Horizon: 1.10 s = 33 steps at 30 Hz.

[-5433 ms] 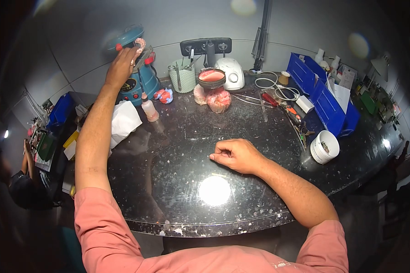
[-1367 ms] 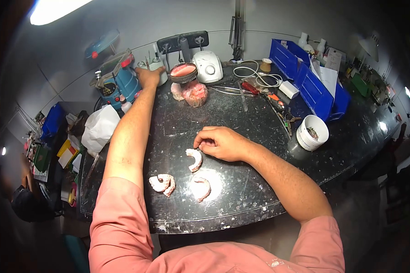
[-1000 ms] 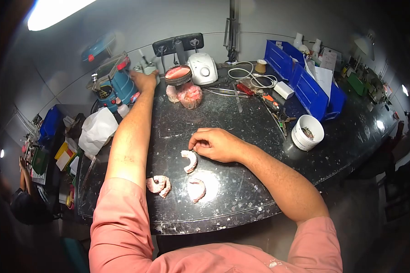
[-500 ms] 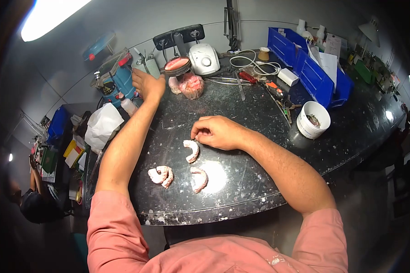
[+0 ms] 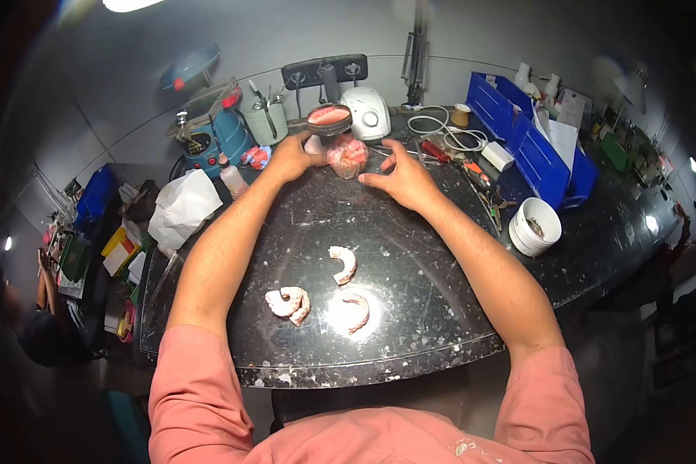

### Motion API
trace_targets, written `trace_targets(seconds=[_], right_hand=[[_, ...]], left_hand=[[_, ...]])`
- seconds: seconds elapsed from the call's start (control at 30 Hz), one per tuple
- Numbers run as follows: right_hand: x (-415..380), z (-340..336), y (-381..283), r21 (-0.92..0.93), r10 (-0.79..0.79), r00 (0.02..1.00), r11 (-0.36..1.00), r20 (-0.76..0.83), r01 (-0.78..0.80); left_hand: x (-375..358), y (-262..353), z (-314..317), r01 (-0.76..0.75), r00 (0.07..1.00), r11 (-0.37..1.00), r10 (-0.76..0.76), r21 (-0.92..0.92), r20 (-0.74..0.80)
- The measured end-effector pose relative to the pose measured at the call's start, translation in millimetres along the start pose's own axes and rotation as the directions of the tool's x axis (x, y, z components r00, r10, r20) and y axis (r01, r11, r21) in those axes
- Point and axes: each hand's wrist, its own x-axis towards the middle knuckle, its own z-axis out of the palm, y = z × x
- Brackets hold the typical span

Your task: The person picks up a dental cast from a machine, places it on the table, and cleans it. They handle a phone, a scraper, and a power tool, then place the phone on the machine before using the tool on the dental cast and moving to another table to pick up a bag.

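Note:
A lump of pink and whitish material point(image 5: 348, 157) sits at the back of the dark bench, between my two hands. My left hand point(image 5: 292, 158) is at its left, thumb stretched toward it and fingers partly hidden, right by a small pale pink piece point(image 5: 313, 145). On the right side, my right hand point(image 5: 402, 178) is open, its thumb and forefinger spread toward the lump. Nearer me lie horseshoe-shaped dental casts: one upper cast point(image 5: 345, 265), another cast point(image 5: 355, 312) in the glare, and a pair of casts point(image 5: 289, 304) together at the left.
Behind the lump stand a round dish of pink wax point(image 5: 329, 116) and a white device point(image 5: 366, 114). Rightward are tools, cables, a white tub point(image 5: 534, 227) and blue bins point(image 5: 545, 155). A blue machine point(image 5: 218, 143) and white bag point(image 5: 182, 207) stand left. Another person point(image 5: 50, 336) is far left.
My right hand has moved from beside the upper cast to the pink lump, its fingers spreading. My left hand has come right and down to the lump's left side. The view has shifted slightly.

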Motion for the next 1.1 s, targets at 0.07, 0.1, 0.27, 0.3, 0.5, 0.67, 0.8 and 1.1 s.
trace_targets(seconds=[0.07,0.1,0.27,0.3,0.5,0.67,0.8,1.1], right_hand=[[20,14,4,0.072,-0.028,0.999,0.997,0.016,0.027],[31,22,8,0.143,-0.05,0.998,0.989,0.028,0.045],[48,48,2,0.157,-0.123,0.992,0.98,0.009,0.12],[48,51,-1,0.154,-0.12,0.993,0.981,0.008,0.118],[55,73,-24,0.149,-0.043,0.998,0.988,-0.04,0.048],[72,88,-33,0.112,-0.047,0.996,0.992,-0.077,0.055],[80,94,-38,0.088,-0.093,0.985,0.99,-0.147,0.107],[106,123,-41,0.141,-0.052,0.985,0.987,-0.162,0.075]], left_hand=[[1,-2,0,0.059,0.998,0.998,-0.058,0.011,-0.011],[2,-3,-1,0.114,0.993,0.993,-0.114,0.017,-0.015],[7,-19,3,0.088,0.985,0.994,-0.076,0.071,-0.157],[8,-19,1,0.085,0.979,0.994,-0.071,0.066,-0.19],[22,-29,4,0.177,0.939,0.976,-0.129,0.127,-0.319],[27,-31,5,0.257,0.91,0.956,-0.189,0.142,-0.37],[17,-34,0,0.132,0.918,0.966,-0.035,0.221,-0.396],[-73,26,-21,-0.074,0.951,0.915,0.185,0.397,-0.247]])
